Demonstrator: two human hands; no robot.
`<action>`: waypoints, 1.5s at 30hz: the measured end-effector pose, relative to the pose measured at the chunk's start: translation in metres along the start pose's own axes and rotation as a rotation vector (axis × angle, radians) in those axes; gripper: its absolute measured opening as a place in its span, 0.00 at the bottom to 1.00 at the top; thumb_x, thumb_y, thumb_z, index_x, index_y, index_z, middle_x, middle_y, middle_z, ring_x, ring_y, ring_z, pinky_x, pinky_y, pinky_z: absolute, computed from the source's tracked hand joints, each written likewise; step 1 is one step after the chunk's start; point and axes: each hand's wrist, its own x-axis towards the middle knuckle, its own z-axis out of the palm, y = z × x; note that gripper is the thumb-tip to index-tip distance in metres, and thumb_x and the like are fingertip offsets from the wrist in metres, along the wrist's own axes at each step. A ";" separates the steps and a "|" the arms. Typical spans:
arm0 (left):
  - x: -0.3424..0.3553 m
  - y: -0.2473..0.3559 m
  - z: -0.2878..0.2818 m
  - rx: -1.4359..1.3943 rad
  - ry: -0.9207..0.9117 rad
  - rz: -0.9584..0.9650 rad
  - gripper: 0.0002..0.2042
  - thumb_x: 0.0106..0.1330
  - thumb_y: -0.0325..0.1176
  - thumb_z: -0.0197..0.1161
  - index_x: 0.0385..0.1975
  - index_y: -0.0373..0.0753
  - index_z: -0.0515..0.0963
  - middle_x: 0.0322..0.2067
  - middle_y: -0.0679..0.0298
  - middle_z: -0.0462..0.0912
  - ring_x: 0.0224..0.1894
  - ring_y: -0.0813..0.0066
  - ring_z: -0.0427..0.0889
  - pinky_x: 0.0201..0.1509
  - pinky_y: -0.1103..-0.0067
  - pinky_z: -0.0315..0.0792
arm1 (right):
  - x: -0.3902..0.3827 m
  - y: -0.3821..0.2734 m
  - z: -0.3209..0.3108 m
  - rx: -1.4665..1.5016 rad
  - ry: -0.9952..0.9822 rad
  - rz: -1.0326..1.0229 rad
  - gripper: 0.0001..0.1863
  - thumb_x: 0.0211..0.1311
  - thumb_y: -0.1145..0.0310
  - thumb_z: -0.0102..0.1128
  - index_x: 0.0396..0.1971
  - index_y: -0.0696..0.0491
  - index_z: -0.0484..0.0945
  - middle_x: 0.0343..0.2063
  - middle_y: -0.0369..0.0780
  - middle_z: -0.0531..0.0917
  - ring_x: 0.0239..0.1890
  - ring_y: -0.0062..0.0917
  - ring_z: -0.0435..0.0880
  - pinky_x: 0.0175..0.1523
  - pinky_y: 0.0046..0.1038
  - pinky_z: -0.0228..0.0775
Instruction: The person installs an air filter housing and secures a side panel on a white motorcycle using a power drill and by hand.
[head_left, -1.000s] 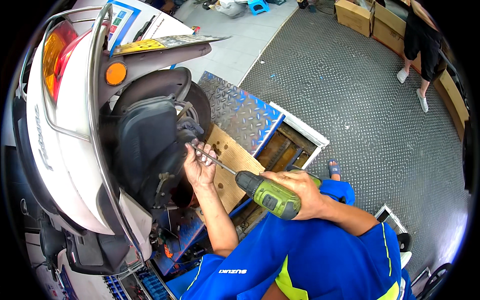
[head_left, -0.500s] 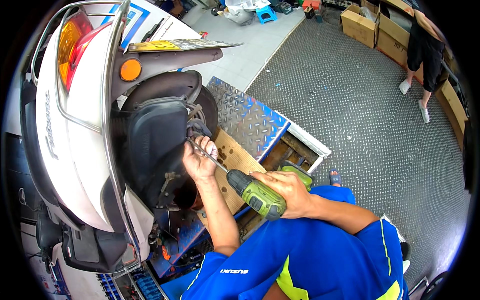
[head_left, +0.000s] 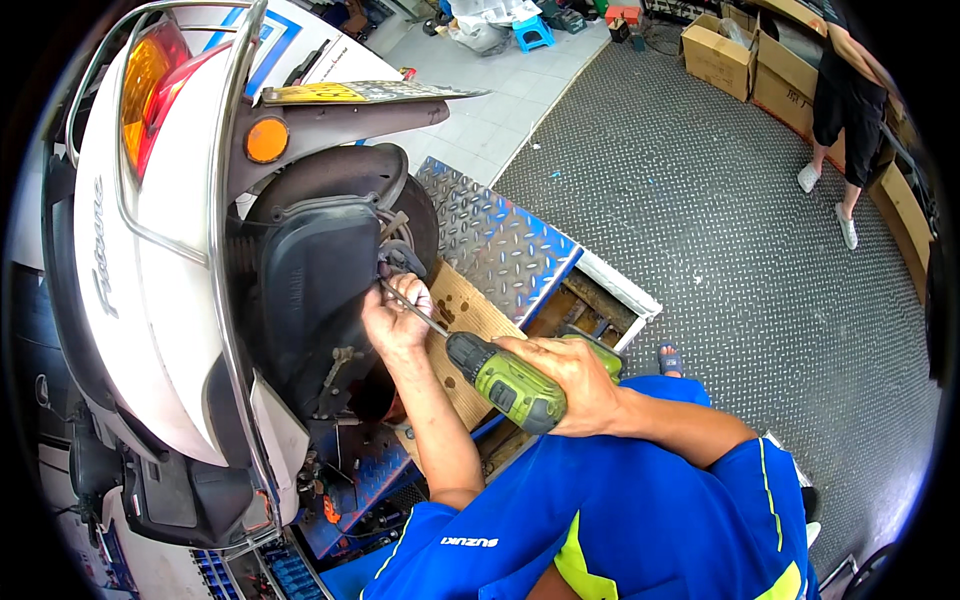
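Observation:
A green and black cordless drill [head_left: 515,388] is gripped in my right hand [head_left: 580,385], its body tilted toward the scooter. From its chuck a long thin driver bit [head_left: 418,310] reaches up and left to the edge of the black engine-side cover [head_left: 318,262]. My left hand [head_left: 398,318] is closed around the far end of the bit, beside the cover's rear edge. Its fingers hide part of the contact point, so I cannot tell what the tip sits in. The white scooter [head_left: 165,260] stands at the left, its dark rear wheel [head_left: 420,215] behind the cover.
Below my hands lies a stained wooden board [head_left: 470,305] beside a blue-edged metal lift plate [head_left: 500,235]. Loose tools and parts are under the scooter. At the far right, a person [head_left: 850,110] stands near cardboard boxes [head_left: 718,55]. A blue stool [head_left: 532,33] stands farther back.
The drill and my right hand have shifted slightly left and up. My left hand stays at the bit's far end, and the scooter sits a little farther right in view.

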 end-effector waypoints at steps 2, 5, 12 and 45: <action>0.001 0.004 -0.004 -0.013 -0.019 -0.015 0.19 0.80 0.45 0.47 0.34 0.35 0.73 0.22 0.71 0.59 0.22 0.77 0.56 0.24 0.76 0.51 | 0.000 -0.001 0.000 -0.002 -0.003 -0.002 0.46 0.43 0.63 0.81 0.66 0.63 0.76 0.53 0.55 0.88 0.52 0.48 0.90 0.56 0.41 0.84; 0.002 0.004 -0.006 -0.047 -0.037 -0.018 0.18 0.80 0.45 0.48 0.35 0.36 0.74 0.22 0.71 0.59 0.22 0.77 0.56 0.25 0.76 0.51 | 0.000 0.000 0.001 -0.002 -0.012 0.010 0.47 0.43 0.63 0.82 0.67 0.63 0.76 0.53 0.55 0.87 0.52 0.48 0.90 0.56 0.41 0.84; -0.001 0.004 -0.005 -0.038 -0.044 -0.061 0.17 0.80 0.44 0.51 0.36 0.37 0.76 0.22 0.72 0.59 0.22 0.78 0.56 0.25 0.76 0.51 | -0.004 0.004 0.003 -0.013 -0.031 0.038 0.47 0.42 0.62 0.82 0.67 0.62 0.76 0.53 0.54 0.88 0.52 0.48 0.90 0.56 0.41 0.84; -0.011 -0.004 -0.031 0.119 -0.303 0.027 0.16 0.83 0.39 0.52 0.51 0.31 0.79 0.31 0.64 0.68 0.29 0.72 0.62 0.33 0.74 0.58 | -0.015 0.011 0.024 -0.222 -0.146 0.032 0.55 0.38 0.67 0.78 0.75 0.55 0.68 0.46 0.48 0.83 0.48 0.48 0.86 0.53 0.45 0.81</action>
